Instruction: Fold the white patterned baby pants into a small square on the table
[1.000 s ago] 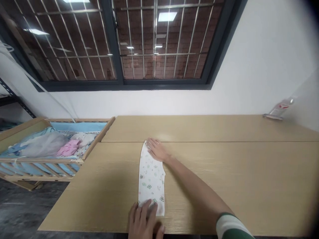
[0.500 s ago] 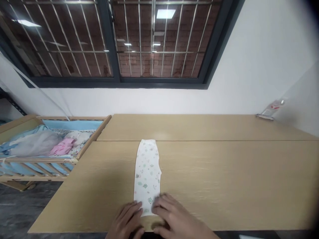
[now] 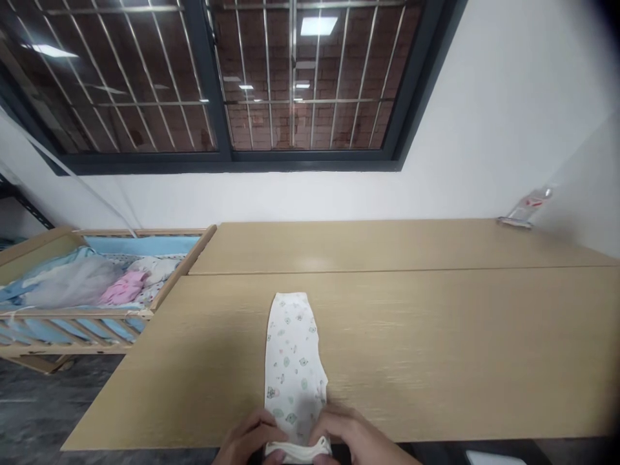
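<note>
A small pair of white baby pants (image 3: 293, 361) with a green and grey print lies folded lengthwise on the wooden table (image 3: 436, 349), narrow end away from me. Its near end, a banded edge, reaches the table's front edge and is lifted and turned up. At the left corner of that edge, my left hand (image 3: 252, 439) pinches the cloth between thumb and fingers. My right hand (image 3: 346, 433) grips the right corner in the same way, thumb below the band. Parts of both hands are cut off by the bottom of the view.
On the left stands a wooden crib (image 3: 77, 316) with blue lining, a pink cloth (image 3: 124, 288) and white bedding. A clear plastic bottle (image 3: 527, 208) is at the back right, by the wall. A barred window (image 3: 310, 158) is above the table.
The baby pants have slid toward me, to the table's front edge. My hands, which lay over the near end, now grip its two corners and have turned the edge up.
</note>
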Available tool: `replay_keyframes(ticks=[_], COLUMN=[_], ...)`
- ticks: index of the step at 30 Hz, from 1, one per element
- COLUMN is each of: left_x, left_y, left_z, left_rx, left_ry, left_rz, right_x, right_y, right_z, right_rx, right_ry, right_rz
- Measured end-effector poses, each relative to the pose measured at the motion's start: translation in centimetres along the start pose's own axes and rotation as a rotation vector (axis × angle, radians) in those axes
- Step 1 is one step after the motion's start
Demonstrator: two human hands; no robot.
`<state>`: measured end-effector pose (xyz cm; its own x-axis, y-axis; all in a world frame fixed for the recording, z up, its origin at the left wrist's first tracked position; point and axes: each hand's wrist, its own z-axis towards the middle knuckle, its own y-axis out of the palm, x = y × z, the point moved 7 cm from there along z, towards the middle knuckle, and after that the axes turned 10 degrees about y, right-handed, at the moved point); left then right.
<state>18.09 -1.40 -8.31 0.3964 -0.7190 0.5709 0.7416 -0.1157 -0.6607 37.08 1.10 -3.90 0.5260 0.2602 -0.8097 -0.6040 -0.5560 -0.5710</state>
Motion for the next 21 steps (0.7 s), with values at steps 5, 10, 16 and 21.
replay_keyframes(ticks=[5,10,16,21], left_x=[-1.3,-4.8,-11.5,-14.7], left_y=[-3.7,-6.5,-7.1,-5.4], left_z=[3.5,9.7,15.3,17.0], left_rx=[0.236,0.315,0.202,0.158], left_ry=[-0.115,-0.195,-0.439,-0.495], left_rz=[0.059,0.063,0.08,0.181], right_x=[-0.6,0.1,5.0,8.6], right_y=[-4.6,-8.4,-10.5,-10.5], right_z=[3.0,9.0,16.5,20.6], right_rx=[0.074,0.272,0.428,0.502], right_ry=[0.078,-0.056,-0.004,0.094], right_rz=[0.058,0.056,0.134,0.064])
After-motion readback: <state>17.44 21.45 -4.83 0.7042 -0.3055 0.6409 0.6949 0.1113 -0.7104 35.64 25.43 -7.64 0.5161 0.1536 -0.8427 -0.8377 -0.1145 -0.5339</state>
